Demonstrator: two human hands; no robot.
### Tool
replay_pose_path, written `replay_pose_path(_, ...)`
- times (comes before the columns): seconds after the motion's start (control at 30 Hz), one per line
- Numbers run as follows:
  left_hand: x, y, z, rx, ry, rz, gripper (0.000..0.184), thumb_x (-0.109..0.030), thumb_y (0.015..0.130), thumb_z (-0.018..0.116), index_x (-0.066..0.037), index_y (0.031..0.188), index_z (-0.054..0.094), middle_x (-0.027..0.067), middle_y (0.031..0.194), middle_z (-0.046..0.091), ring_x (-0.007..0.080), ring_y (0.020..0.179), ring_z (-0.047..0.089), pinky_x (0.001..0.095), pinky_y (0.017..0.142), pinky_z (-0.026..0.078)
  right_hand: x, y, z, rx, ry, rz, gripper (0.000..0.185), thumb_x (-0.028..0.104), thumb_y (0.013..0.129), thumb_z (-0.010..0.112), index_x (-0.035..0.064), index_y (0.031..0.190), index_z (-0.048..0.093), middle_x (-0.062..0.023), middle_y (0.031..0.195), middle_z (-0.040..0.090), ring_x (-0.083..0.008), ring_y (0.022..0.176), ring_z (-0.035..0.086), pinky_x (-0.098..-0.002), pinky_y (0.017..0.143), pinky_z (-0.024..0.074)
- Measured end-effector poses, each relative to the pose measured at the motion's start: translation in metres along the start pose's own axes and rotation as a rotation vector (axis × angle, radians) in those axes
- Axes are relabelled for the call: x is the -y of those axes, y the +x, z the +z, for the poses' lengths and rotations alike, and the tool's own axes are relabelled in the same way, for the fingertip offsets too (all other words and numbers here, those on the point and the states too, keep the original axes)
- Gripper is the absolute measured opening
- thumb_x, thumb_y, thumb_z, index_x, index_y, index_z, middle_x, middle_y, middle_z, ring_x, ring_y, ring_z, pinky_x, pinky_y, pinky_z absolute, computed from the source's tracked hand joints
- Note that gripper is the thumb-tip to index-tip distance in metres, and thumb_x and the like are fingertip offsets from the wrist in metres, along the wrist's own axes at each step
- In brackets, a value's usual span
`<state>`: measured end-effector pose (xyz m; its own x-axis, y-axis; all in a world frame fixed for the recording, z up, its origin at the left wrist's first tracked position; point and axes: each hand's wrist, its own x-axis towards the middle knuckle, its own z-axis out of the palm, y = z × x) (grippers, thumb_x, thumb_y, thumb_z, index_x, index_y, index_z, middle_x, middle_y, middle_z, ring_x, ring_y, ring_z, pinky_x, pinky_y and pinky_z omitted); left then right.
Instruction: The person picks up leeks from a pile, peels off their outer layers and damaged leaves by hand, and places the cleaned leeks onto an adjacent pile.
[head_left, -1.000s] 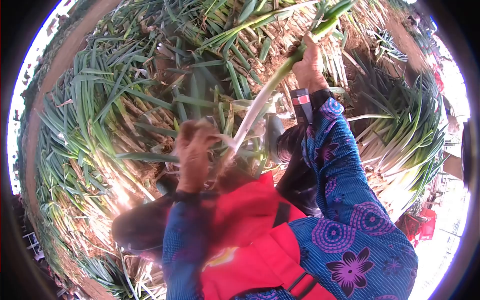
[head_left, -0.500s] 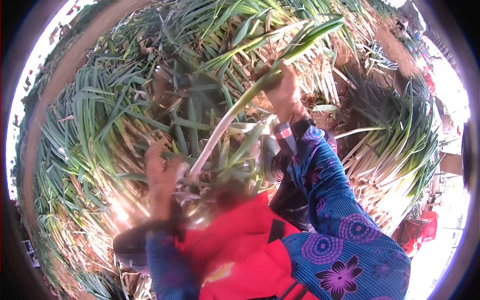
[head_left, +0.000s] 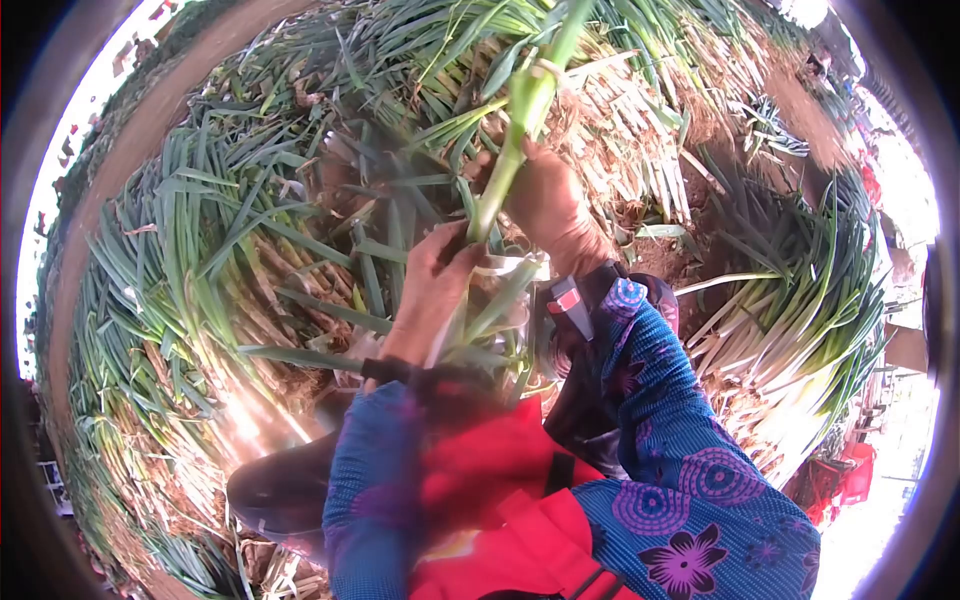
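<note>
A long green onion (head_left: 508, 165) slants up and away from me, its green top pointing to the upper edge of the view. My right hand (head_left: 550, 205) is closed around the stalk's middle. Lower down, my left hand (head_left: 437, 275) has its fingers wrapped round the same stalk. The white lower end is mostly hidden behind my left hand and forearm. Loose green leaves (head_left: 497, 308) lie just below and between my hands, close to my knees.
Heaped green onions (head_left: 200, 270) cover the ground to the left. More are piled ahead (head_left: 620, 120), roots toward me. On the right lies another pile (head_left: 790, 290), near a patch of bare soil (head_left: 655, 260). A red object (head_left: 855, 472) sits at the far right.
My left hand has risen from near the root end and taken hold of the stalk. My right hand has dropped slightly, and the green onion has shifted upward in view, standing steeper.
</note>
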<state>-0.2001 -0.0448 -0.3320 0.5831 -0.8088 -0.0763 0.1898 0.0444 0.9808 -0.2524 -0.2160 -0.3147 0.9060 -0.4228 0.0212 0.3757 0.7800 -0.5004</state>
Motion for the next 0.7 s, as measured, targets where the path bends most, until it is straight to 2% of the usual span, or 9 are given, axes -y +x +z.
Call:
replay_pose_path(0.03,-0.006,-0.004,-0.001,0.017,-0.066,-0.055,0.026,-0.010,0.092,0.058,0.001,0.115,0.059,0.0030,0.092,0.066,0.0087,0.079,0.062,0.0227,0.067,0.051,0.002,0.002,-0.002,0.072,0.025,0.016,0.032,0.029,0.094,0.053,0.0019,0.112,0.048,-0.0138,0.095,0.060,-0.0296,0.092,0.059,-0.0425,0.086,0.0464)
replay_pose_path(0.1,-0.017,-0.011,-0.001,0.046,-0.195,-0.168,0.028,-0.015,0.092,0.059,0.002,0.115,0.059,0.0031,0.092,0.065,0.0093,0.079,0.062,0.0226,0.068,0.050,-0.002,0.002,-0.003,0.032,0.022,0.057,0.031,0.028,0.094,0.052,0.0016,0.111,0.048,-0.0129,0.094,0.059,-0.0286,0.089,0.059,-0.0417,0.085,0.0474)
replay_pose_path(0.13,-0.022,-0.011,0.000,0.048,-0.076,-0.136,0.031,-0.020,0.091,0.061,0.001,0.114,0.060,0.0030,0.092,0.066,0.0094,0.079,0.062,0.0234,0.069,0.049,-0.006,0.001,-0.004,0.011,0.021,0.078,0.031,0.027,0.095,0.051,0.0015,0.111,0.048,-0.0125,0.094,0.059,-0.0282,0.088,0.059,-0.0413,0.084,0.0479)
replay_pose_path(0.23,-0.011,0.000,-0.003,0.030,-0.052,-0.087,0.033,-0.023,0.090,0.061,-0.001,0.114,0.060,0.0026,0.092,0.066,0.0090,0.079,0.062,0.0238,0.070,0.048,-0.013,-0.002,0.005,-0.014,0.012,0.045,0.029,0.026,0.095,0.051,0.0013,0.111,0.048,-0.0118,0.093,0.058,-0.0269,0.085,0.058,-0.0401,0.081,0.0491)
replay_pose_path(0.33,-0.018,0.003,-0.002,-0.004,-0.047,-0.151,0.028,-0.020,0.089,0.061,0.000,0.109,0.062,0.0022,0.091,0.066,0.0090,0.079,0.062,0.0245,0.070,0.049,-0.016,-0.003,0.011,-0.055,-0.037,0.026,0.029,0.027,0.096,0.048,0.0018,0.111,0.048,-0.0117,0.091,0.058,-0.0264,0.082,0.058,-0.0400,0.079,0.0487)
replay_pose_path(0.43,-0.005,0.015,-0.009,-0.017,0.189,-0.086,0.021,-0.016,0.088,0.060,0.000,0.101,0.065,0.0017,0.089,0.066,0.0096,0.078,0.062,0.0257,0.070,0.050,-0.017,-0.004,0.007,-0.038,-0.046,0.044,0.031,0.029,0.097,0.046,0.0021,0.112,0.048,-0.0116,0.089,0.058,-0.0261,0.081,0.058,-0.0392,0.077,0.0484)
replay_pose_path(0.47,-0.008,0.015,-0.006,-0.028,0.153,-0.112,0.019,-0.010,0.085,0.058,0.002,0.096,0.066,0.0027,0.085,0.066,0.0098,0.075,0.061,0.0258,0.070,0.050,-0.018,-0.003,0.009,-0.070,-0.039,0.052,0.031,0.031,0.098,0.045,0.0032,0.111,0.048,-0.0111,0.085,0.058,-0.0253,0.078,0.057,-0.0379,0.073,0.0478)
replay_pose_path(0.57,-0.017,0.007,0.004,-0.060,0.417,0.003,0.023,-0.007,0.081,0.056,0.004,0.100,0.064,0.0046,0.081,0.066,0.0095,0.072,0.059,0.0250,0.068,0.048,-0.015,-0.008,0.016,-0.140,-0.053,0.047,0.030,0.032,0.098,0.044,0.0048,0.108,0.048,-0.0104,0.082,0.057,-0.0245,0.074,0.056,-0.0371,0.068,0.0470)
replay_pose_path(0.7,-0.002,0.008,0.020,-0.255,0.651,0.194,0.022,-0.002,0.075,0.051,0.001,0.095,0.061,0.0154,0.067,0.058,0.0141,0.061,0.056,0.0294,0.060,0.046,-0.012,-0.016,0.029,-0.197,-0.112,-0.006,0.033,0.037,0.098,0.044,0.0059,0.108,0.048,-0.0092,0.077,0.054,-0.0241,0.068,0.053,-0.0363,0.065,0.0455)
